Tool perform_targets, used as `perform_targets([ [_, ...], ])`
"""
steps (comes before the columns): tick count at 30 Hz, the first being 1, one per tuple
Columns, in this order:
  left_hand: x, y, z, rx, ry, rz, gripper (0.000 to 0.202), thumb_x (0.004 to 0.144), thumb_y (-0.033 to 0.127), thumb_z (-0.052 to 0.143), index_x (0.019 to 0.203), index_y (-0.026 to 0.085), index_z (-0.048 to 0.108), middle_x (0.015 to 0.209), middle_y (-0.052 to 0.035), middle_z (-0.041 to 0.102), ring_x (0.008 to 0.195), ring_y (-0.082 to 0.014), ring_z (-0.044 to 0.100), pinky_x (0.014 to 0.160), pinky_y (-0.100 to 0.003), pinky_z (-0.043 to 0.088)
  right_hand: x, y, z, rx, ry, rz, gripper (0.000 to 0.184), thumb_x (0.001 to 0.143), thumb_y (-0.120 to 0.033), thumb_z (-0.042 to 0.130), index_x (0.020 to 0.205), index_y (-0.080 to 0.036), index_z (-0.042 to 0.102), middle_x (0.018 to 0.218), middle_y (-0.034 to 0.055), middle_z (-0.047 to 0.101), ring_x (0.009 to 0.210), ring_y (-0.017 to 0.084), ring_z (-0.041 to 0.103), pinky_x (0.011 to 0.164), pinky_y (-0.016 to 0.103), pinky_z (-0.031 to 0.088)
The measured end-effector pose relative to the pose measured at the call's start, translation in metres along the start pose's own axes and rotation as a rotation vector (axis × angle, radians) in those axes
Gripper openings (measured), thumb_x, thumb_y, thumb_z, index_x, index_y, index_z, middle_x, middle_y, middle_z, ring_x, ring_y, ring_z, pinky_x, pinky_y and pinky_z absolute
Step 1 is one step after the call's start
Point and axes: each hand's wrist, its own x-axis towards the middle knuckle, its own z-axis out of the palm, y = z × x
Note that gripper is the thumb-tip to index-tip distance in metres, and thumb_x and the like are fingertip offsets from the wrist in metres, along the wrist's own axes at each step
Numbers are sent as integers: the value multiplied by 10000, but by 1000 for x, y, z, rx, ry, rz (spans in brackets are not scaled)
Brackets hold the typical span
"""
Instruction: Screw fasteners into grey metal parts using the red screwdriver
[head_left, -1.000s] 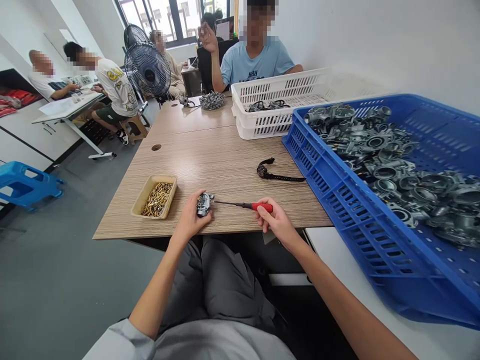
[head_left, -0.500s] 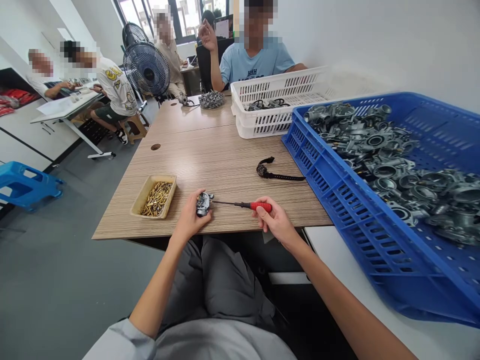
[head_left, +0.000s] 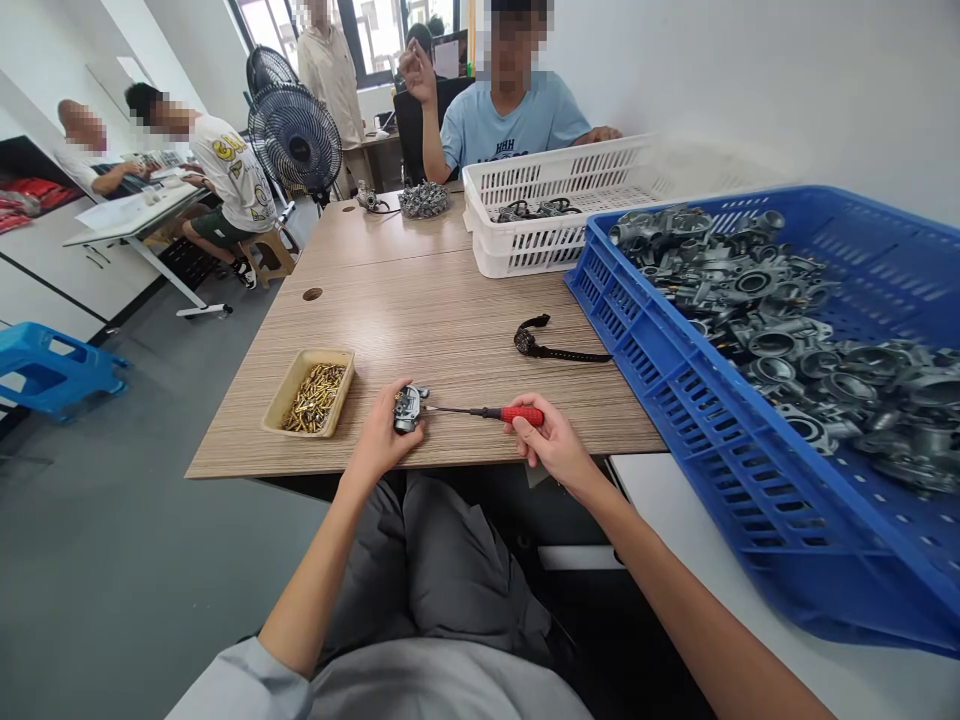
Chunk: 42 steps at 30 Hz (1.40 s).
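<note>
Near the table's front edge, my left hand (head_left: 380,437) is closed around a small grey metal carburetor (head_left: 407,408), its thumb and fingers on opposite sides. My right hand (head_left: 546,435) grips the red handle of a screwdriver (head_left: 521,414). The dark shaft points left, and its tip is at the right side of the carburetor; whether it sits in a screw is too small to tell. To the left of my left hand stands a cream tray (head_left: 346,400) holding many small brass parts (head_left: 313,400).
A blue crate (head_left: 660,345) full of carburetors (head_left: 772,343) stands at the right, beside a white crate (head_left: 517,252). A black wristwatch (head_left: 526,342) lies on the wooden table (head_left: 420,300). Across it sits a person in a light blue shirt (head_left: 510,120). A fan (head_left: 295,140) stands behind.
My hands, the carburetor and the screwdriver keep nearly the same place. In the background, the person in the beige shirt has risen upright beside the fan.
</note>
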Motion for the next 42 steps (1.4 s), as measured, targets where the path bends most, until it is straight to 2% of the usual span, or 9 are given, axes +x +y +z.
perform_targets([
  [42, 1, 0, -1, 3, -31, -20, 698, 846, 166, 716, 1487, 213, 446, 1375, -140, 606, 1298, -281, 593, 1155, -457, 466, 1, 1, 0, 5, 7, -10, 458, 890, -618, 718, 1093, -240, 557, 879, 27, 707, 521, 102, 541, 387, 205, 426],
])
